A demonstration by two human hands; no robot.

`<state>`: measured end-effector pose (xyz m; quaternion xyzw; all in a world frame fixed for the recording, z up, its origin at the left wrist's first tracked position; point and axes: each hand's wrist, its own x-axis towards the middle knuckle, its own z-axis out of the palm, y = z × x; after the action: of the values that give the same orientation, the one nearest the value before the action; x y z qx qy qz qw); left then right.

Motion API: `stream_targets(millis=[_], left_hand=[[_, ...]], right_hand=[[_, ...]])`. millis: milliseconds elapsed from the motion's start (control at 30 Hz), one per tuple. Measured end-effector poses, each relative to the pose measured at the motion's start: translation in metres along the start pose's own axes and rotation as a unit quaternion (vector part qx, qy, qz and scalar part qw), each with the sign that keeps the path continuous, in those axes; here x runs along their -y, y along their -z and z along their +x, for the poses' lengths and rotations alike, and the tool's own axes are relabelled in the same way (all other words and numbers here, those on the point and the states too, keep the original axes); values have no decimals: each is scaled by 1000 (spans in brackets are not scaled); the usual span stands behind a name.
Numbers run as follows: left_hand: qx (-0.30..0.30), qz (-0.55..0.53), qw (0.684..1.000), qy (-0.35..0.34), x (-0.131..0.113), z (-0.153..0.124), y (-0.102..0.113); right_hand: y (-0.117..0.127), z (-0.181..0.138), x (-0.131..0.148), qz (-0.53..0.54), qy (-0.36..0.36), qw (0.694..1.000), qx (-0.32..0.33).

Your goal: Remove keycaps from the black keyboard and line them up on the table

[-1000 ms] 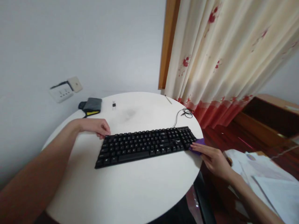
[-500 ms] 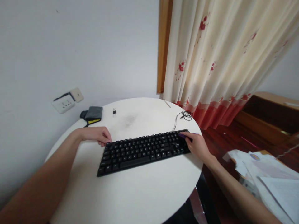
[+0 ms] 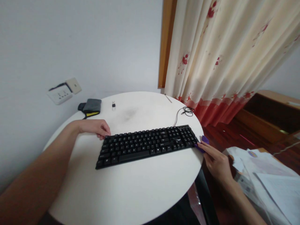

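Observation:
A black keyboard lies across a round white table, its thin cable coiled behind its right end. My left hand rests on the table with curled fingers touching the keyboard's far left corner. My right hand sits at the table's right edge, fingers pressed together on a small purple cloth just beside the keyboard's right end.
A grey pouch with a yellow edge and a tiny black plug lie at the table's back. A wall socket is on the left wall. A curtain hangs behind, with papers at lower right.
My right hand with the purple cloth slid from the keyboard's top right corner down to its right end at the table's edge. My left hand has stayed put.

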<state>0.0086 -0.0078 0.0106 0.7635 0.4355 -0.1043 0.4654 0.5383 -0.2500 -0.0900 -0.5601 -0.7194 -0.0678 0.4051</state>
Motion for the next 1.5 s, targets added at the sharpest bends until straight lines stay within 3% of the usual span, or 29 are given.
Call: stream_targets(millis=[167,333,1500], left_hand=[[5,-5,1000,-8,1,0,0],[-5,0,1000,4,-4,-2,-1],[0,0,1000,0,-4,-2,0]], right_hand=[[-7,-1,1,-50,6,998,-44],[-9,-1,-2,-89,5,996,-30],[-3,-6,-4,-102,-18,994,14]])
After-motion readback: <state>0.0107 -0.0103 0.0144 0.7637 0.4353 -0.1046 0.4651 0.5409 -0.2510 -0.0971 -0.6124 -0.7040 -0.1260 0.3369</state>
